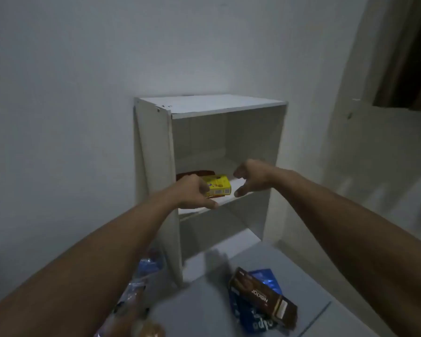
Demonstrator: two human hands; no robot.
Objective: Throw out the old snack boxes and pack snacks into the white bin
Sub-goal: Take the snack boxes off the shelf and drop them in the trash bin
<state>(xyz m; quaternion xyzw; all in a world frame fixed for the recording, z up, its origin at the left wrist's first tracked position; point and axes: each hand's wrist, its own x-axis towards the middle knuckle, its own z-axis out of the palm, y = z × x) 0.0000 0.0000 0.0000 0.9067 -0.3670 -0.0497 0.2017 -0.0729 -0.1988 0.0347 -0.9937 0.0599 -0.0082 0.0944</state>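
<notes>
A yellow snack box [219, 185] lies on the middle shelf of a small white shelf unit [153, 152]. My left hand [195, 192] is closed around the box's left end. My right hand [249, 177] hovers just right of the box with fingers spread, not touching it. Behind the box a dark red package [192, 173] lies on the same shelf, partly hidden. On the floor in front lie a brown Nextar snack box [263, 296] on top of blue snack packs [265, 280]. The white bin is not in view.
More blue and clear snack wrappers [141, 276] lie on the floor at lower left under my left arm. The shelf unit stands against a white wall [58, 117]. A doorway and dark curtain [413, 57] are at the upper right.
</notes>
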